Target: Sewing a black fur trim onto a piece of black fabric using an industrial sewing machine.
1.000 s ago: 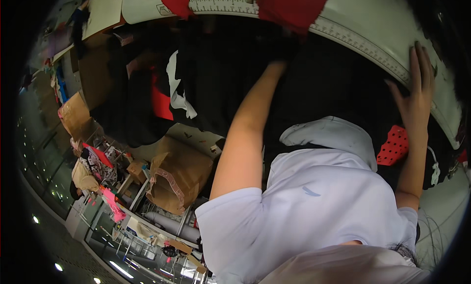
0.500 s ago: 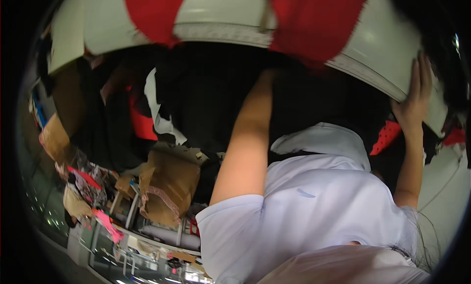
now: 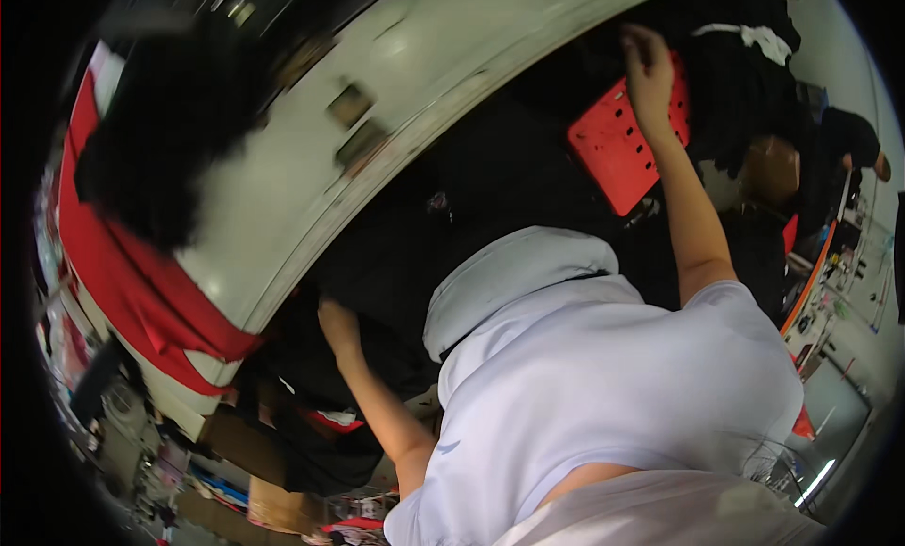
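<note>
My left hand (image 3: 337, 327) is low beside dark fabric (image 3: 368, 254) at the table's near edge; its fingers are blurred, so a grip is unclear. My right hand (image 3: 649, 74) is raised over a red perforated plastic piece (image 3: 608, 150), like a basket or stool, with fingers loosely bent and nothing visible in them. The white worktable (image 3: 255, 244) curves across the upper left, carrying red fabric (image 3: 141, 301), a black fluffy pile (image 3: 156, 140) and two small blocks (image 3: 349, 103).
Cardboard boxes (image 3: 278, 504) and cluttered shelving lie at the lower left. More black cloth (image 3: 754, 84) hangs at the upper right. A co-worker in dark clothes (image 3: 844, 136) is at the far right, beside another cluttered table.
The view has swung round along the table. My right hand has left the table surface and is raised over the red plastic piece; my left hand has shifted leftward and down.
</note>
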### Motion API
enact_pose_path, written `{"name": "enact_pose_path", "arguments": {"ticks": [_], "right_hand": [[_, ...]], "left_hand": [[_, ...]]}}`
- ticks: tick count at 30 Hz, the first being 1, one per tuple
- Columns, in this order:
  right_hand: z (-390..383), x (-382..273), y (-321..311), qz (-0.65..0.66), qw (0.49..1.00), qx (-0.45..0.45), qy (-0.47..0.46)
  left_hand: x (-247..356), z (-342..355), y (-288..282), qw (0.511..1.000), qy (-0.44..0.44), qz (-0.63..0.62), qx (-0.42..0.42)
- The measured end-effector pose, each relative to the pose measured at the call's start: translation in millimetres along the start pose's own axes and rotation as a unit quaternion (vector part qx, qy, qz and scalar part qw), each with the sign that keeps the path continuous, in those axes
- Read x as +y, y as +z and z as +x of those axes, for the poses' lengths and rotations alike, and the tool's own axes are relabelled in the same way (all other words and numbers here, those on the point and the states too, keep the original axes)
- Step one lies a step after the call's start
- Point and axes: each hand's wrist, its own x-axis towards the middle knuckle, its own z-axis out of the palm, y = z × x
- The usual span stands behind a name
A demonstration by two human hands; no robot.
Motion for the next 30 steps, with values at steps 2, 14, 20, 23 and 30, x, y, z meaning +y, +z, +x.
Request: {"name": "enact_pose_path", "arguments": {"ticks": [2,14,20,23,30], "right_hand": [[-14,93,10,-0.073,0.994,-0.048,0.067],[-50,255,278,-0.121,0.857,-0.483,0.132],[-152,215,319,-0.22,0.741,-0.625,0.108],[-179,230,315,-0.334,0.722,-0.603,0.054],[-165,224,336,-0.079,0.803,-0.59,0.005]], "left_hand": [[65,-24,-58,0.953,-0.015,0.262,-0.149],[348,83,-97,0.755,0.544,0.354,0.097],[331,80,-98,0.763,0.531,0.364,0.067],[333,83,-93,0.754,0.543,0.362,0.077],[334,79,-92,0.758,0.533,0.36,0.103]]}}
